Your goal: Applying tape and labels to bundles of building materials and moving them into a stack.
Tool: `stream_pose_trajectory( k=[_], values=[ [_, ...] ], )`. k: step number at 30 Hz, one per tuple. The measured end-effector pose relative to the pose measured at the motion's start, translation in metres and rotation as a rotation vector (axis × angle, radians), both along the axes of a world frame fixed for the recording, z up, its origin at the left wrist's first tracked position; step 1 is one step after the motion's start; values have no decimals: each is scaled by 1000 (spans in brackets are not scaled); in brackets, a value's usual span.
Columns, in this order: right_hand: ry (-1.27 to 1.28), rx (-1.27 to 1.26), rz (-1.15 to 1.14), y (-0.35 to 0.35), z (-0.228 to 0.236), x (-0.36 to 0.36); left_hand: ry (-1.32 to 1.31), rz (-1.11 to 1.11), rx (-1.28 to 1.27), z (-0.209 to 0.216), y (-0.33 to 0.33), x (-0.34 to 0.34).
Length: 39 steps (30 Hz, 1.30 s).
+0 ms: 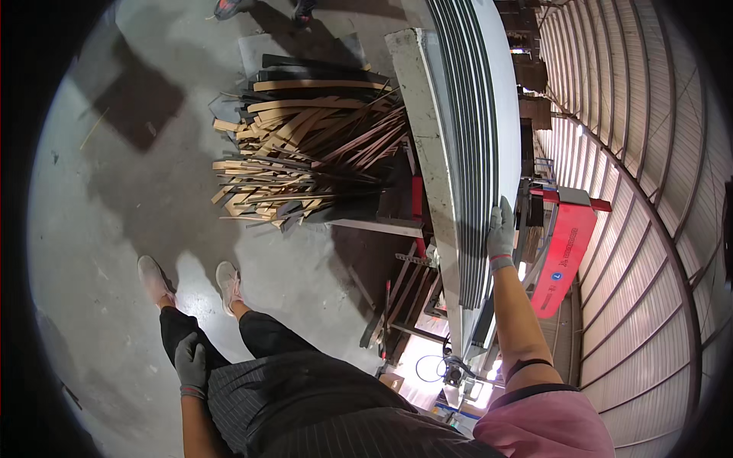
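Boards [475, 130] lie stacked from one to four o'clock; the right hand [500, 229] rests on their white side at three, fingers extended. At eight, the left hand [191, 360] overlaps the trousers [178, 325], grip unclear. Strips [305, 145] heap at eleven.

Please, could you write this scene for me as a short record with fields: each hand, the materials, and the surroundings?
Right hand: gray glove, laid on the panel stack's white face, near the dark edges
Left hand: gray glove, hanging down, nothing seen in it
Panel stack: several layers, dark edges
Strip heap: loose tan and dark strips, left of the stack
Red housing: right of the stack
Floor: gray, with shadows
Other person: shoes at the top edge
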State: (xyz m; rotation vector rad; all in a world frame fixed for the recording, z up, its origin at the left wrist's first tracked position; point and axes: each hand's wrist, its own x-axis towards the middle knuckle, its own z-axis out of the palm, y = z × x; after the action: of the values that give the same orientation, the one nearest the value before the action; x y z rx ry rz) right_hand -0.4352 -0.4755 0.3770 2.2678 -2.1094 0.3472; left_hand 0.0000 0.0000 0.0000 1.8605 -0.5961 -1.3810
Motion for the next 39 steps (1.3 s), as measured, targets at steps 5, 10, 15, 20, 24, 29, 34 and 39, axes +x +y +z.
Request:
stream_pose_trajectory(
  k=[5,10,15,20,24,29,34,39],
  values=[
    [-188,33,-46,-12,5,-31,4,-15,3,7,-7,0],
    [-214,111,-87,-3,4,7,15,-30,19,-4,4,3],
    [152,105,46,-1,10,0,-25,10,9,7,-10,2],
    [81,96,10,2,11,10,-67,-20,-17,1,-6,0],
    [63,85,4,5,12,21,-57,29,-11,-1,-4,-3],
    [267,105,28,11,30,34,-70,21,-9,-2,-1,-1],
    [453,183,18,6,54,69,-84,16,-17,13,-8,6],
    [709,82,344,-2,48,76,-132,7,-52,14,-9,11]
  ],
)
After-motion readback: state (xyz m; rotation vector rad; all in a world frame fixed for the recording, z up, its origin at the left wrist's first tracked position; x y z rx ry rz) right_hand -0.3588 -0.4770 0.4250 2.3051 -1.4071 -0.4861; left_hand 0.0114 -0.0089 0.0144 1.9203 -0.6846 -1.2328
